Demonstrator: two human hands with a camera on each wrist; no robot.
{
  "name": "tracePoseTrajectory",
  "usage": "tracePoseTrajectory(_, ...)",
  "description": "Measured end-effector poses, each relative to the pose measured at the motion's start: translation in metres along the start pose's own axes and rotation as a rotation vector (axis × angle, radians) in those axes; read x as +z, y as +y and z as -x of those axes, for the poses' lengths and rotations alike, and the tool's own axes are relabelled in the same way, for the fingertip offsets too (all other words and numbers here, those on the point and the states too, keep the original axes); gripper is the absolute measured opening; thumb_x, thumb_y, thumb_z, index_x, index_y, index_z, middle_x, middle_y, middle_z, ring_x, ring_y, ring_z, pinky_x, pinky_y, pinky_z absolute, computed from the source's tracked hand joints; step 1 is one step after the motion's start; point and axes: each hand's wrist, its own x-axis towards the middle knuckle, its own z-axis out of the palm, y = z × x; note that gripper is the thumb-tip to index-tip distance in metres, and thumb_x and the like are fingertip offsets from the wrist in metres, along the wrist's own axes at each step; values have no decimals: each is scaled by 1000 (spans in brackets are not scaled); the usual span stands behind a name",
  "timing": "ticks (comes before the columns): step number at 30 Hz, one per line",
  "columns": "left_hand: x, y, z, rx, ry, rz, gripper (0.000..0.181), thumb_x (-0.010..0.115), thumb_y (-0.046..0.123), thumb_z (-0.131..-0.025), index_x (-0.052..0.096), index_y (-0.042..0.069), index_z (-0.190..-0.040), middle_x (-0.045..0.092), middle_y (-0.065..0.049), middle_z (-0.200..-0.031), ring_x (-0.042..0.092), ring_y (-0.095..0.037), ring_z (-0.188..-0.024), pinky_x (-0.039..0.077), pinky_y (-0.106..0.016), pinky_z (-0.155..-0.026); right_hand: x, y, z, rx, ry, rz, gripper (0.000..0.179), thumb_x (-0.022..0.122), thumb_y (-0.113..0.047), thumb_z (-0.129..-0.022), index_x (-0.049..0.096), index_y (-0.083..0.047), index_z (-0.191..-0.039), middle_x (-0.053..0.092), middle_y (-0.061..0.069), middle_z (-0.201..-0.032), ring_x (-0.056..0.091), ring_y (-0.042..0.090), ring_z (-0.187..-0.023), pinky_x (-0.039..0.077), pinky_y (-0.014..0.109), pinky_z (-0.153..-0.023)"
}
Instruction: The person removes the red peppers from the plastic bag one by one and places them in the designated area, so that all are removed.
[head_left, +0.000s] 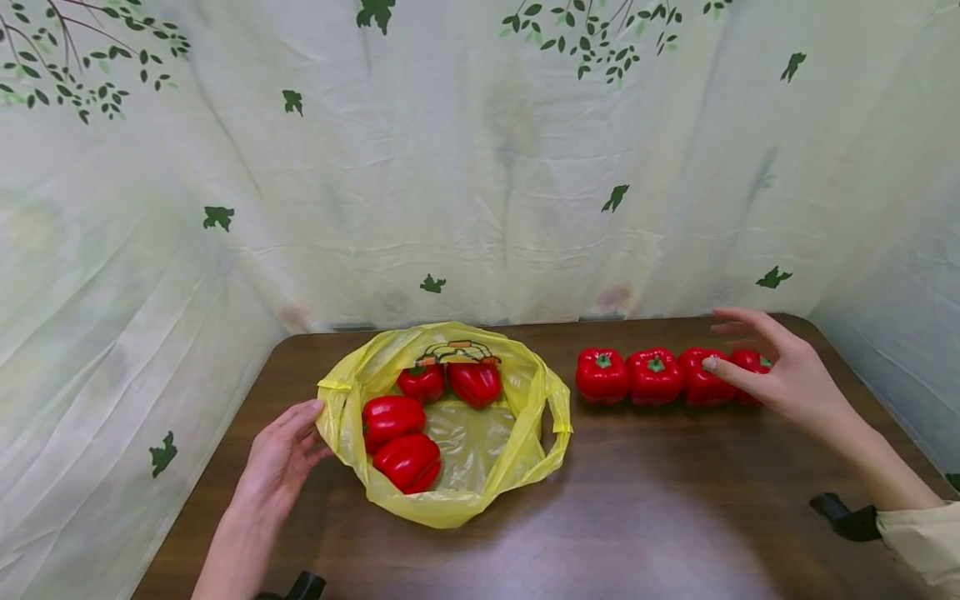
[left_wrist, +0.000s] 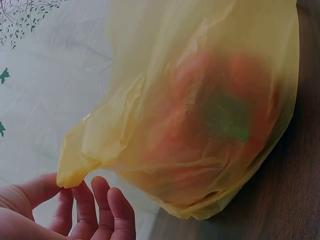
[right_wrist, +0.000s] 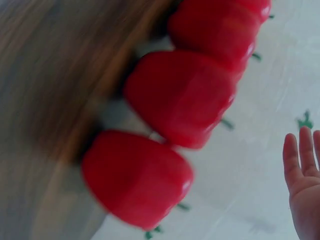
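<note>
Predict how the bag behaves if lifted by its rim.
The bag is likely floppy: its film looks thin and creased. It may hang lopsided, since the peppers inside crowd its left and far sides. The right side could sag: the left hand pinches only the left edge.

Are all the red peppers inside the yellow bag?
No, four red peppers sit in a row on the brown table, to the right of the yellow bag.

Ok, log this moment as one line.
left hand: pinches yellow bag at its edge | right hand: empty, near row of four red peppers | inside bag: four more peppers
</note>
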Motion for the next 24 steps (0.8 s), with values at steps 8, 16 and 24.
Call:
tracePoseTrajectory(8, -2, 0, 1, 9, -1, 7, 14, 61, 19, -100, 73, 17, -93, 71, 4, -96, 66, -14, -85, 54, -33, -76, 29, -25, -14, -132, -12, -56, 64, 78, 3, -81, 54, -17, -137, 60, 0, -124, 61, 9, -102, 47, 13, -81)
tracePoseTrajectory(16, -3, 0, 2, 3, 5, 16, 14, 61, 19, -100, 73, 17, -94, 71, 4, -97, 66, -14, -87, 54, -33, -77, 55, -45, -24, -246, -78, -74, 68, 82, -3, -78, 54, -20, -138, 56, -9, -130, 58, 10, -108, 47, 18, -88)
tracePoseTrajectory(24, -3, 1, 3, -11, 19, 10, 14, 61, 20, -99, 73, 17, -94, 71, 4, -97, 65, -14, -87, 54, -33, -77, 80, -60, -32, -360, -127, -137, 70, 87, -5, -74, 56, -17, -136, 56, 0, -134, 57, 13, -112, 49, 23, -90)
